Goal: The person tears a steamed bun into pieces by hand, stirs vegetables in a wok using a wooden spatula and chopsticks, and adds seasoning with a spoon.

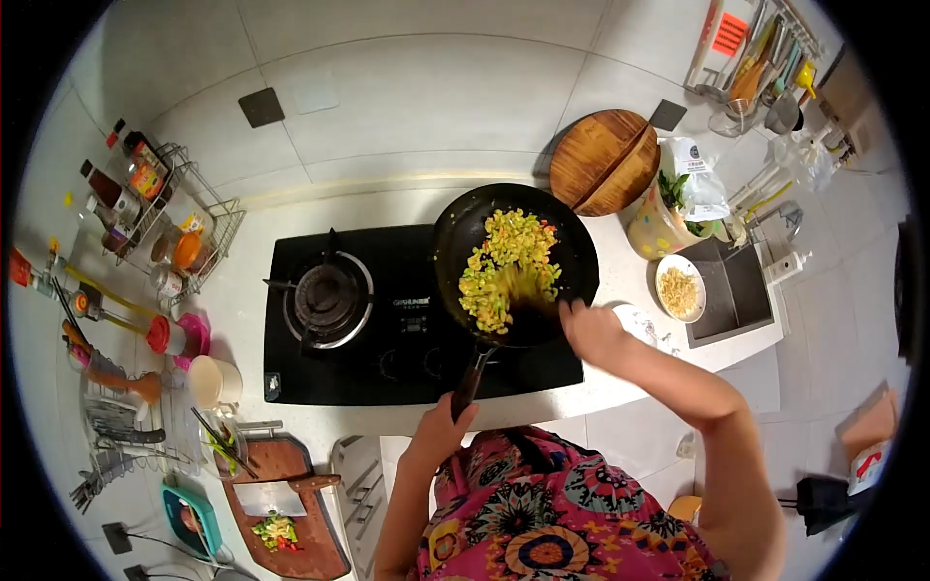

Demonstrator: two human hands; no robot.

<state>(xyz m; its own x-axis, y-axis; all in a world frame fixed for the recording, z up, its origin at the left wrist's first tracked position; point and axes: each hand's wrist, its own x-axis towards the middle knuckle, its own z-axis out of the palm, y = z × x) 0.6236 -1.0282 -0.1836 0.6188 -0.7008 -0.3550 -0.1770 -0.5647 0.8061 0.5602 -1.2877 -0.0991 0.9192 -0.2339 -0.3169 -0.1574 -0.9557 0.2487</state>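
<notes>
A black wok sits over the right side of the black gas hob, with chopped green, yellow and red food in it. My left hand is wrapped around the wok's dark handle at the front. At the wok's right rim, my right hand is closed on a brownish spatula whose working end is in the food. Motion smears the spatula, so its exact shape is unclear.
A bare burner lies left. Right are a bowl of pale bits, a sink and a round wooden lid. A cutting board with a cleaver and chopped vegetables is at lower left, below a bottle rack.
</notes>
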